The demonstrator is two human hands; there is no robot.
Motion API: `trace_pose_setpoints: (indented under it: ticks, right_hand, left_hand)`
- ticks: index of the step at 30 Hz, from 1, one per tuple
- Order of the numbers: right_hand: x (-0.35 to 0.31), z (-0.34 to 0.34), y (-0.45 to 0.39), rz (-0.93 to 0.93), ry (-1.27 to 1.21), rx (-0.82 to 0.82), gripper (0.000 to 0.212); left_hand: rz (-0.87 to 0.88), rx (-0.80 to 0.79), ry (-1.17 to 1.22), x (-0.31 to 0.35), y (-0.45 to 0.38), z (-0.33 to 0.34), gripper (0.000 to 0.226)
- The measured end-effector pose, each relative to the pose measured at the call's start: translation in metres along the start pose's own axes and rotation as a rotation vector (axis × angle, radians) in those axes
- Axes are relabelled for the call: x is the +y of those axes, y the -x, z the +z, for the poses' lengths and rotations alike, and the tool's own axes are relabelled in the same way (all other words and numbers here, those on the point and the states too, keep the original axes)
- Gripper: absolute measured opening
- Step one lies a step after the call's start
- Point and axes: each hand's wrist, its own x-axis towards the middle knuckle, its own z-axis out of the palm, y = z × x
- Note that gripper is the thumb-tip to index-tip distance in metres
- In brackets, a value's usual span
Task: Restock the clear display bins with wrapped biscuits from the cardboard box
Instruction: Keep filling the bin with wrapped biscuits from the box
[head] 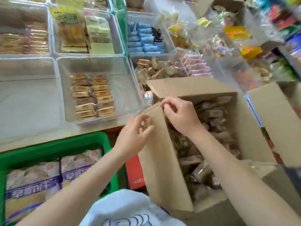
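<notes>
An open cardboard box stands at the lower right, filled with brown wrapped biscuits. My right hand is at the top corner of the box's left flap, its fingers curled and pinching the flap's edge. My left hand hovers just left of that flap with fingers loosely spread, holding nothing. A clear display bin left of the box holds two rows of orange-brown wrapped biscuits; its right part is bare.
An empty clear bin sits at the far left. More bins behind hold yellow, blue, pink and brown packets. A green basket with bagged snacks is at the lower left. A red carton stands beside the box.
</notes>
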Motion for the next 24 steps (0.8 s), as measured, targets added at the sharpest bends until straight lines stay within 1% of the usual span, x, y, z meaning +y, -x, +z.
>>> trace_pose_setpoints:
  ticks: [2, 3, 4, 5, 7, 8, 9, 10, 11, 12, 13, 15, 17, 19, 20, 21, 22, 23, 24]
  right_hand:
    - [0.022, -0.017, 0.031, 0.077, 0.026, -0.015, 0.014]
    - [0.032, -0.024, 0.044, 0.11, 0.054, -0.056, 0.014]
    - [0.042, -0.03, 0.055, 0.142, 0.093, -0.128, 0.014]
    - [0.051, -0.034, 0.064, 0.173, 0.137, -0.238, 0.013]
    - [0.068, -0.039, 0.077, 0.251, 0.202, -0.519, 0.013]
    - [0.075, -0.042, 0.085, 0.297, 0.22, -0.665, 0.018]
    - [0.08, -0.043, 0.09, 0.324, 0.247, -0.8, 0.029]
    - [0.085, -0.044, 0.096, 0.324, 0.283, -0.907, 0.042]
    - [0.088, -0.043, 0.101, 0.303, 0.322, -0.975, 0.053]
    - [0.09, -0.043, 0.104, 0.27, 0.354, -0.995, 0.058]
    - [0.091, -0.043, 0.105, 0.24, 0.372, -0.978, 0.056]
    - [0.092, -0.048, 0.101, 0.206, 0.325, -0.892, 0.043]
    - [0.092, -0.058, 0.093, 0.236, 0.146, -0.776, 0.033]
    - [0.086, -0.07, 0.085, 0.267, -0.09, -0.607, 0.027]
    - [0.08, -0.075, 0.08, 0.29, -0.209, -0.515, 0.027]
    - [0.073, -0.079, 0.075, 0.315, -0.317, -0.435, 0.028]
    - [0.064, -0.081, 0.069, 0.329, -0.405, -0.382, 0.03]
    - [0.055, -0.08, 0.062, 0.326, -0.469, -0.354, 0.033]
    - [0.044, -0.077, 0.055, 0.306, -0.501, -0.348, 0.037]
  left_hand:
    - [-0.045, -0.109, 0.082, 0.018, 0.013, 0.036, 0.086]
    - [-0.079, -0.159, 0.128, 0.022, 0.016, 0.051, 0.101]
    - [-0.115, -0.193, 0.175, 0.025, 0.018, 0.062, 0.111]
    - [-0.156, -0.202, 0.225, 0.025, 0.017, 0.07, 0.118]
    - [-0.22, -0.168, 0.292, 0.019, 0.015, 0.076, 0.126]
    - [-0.235, -0.157, 0.299, 0.016, 0.016, 0.077, 0.125]
    - [-0.241, -0.155, 0.309, 0.015, 0.016, 0.077, 0.122]
    - [-0.243, -0.155, 0.317, 0.014, 0.017, 0.076, 0.119]
    - [-0.239, -0.149, 0.319, 0.014, 0.017, 0.076, 0.118]
    - [-0.24, -0.14, 0.32, 0.016, 0.019, 0.076, 0.118]
    - [-0.247, -0.13, 0.321, 0.017, 0.02, 0.077, 0.119]
    - [-0.257, -0.124, 0.322, 0.02, 0.02, 0.077, 0.118]
    - [-0.292, -0.122, 0.276, 0.021, 0.019, 0.077, 0.113]
    - [-0.295, -0.079, 0.076, 0.028, 0.019, 0.073, 0.103]
    - [-0.245, -0.015, -0.02, 0.034, 0.02, 0.068, 0.093]
    - [-0.174, 0.062, -0.038, 0.041, 0.022, 0.06, 0.08]
    - [-0.111, 0.118, 0.02, 0.05, 0.023, 0.05, 0.065]
    - [-0.069, 0.131, 0.121, 0.059, 0.023, 0.038, 0.05]
    - [-0.053, 0.088, 0.221, 0.067, 0.023, 0.025, 0.043]
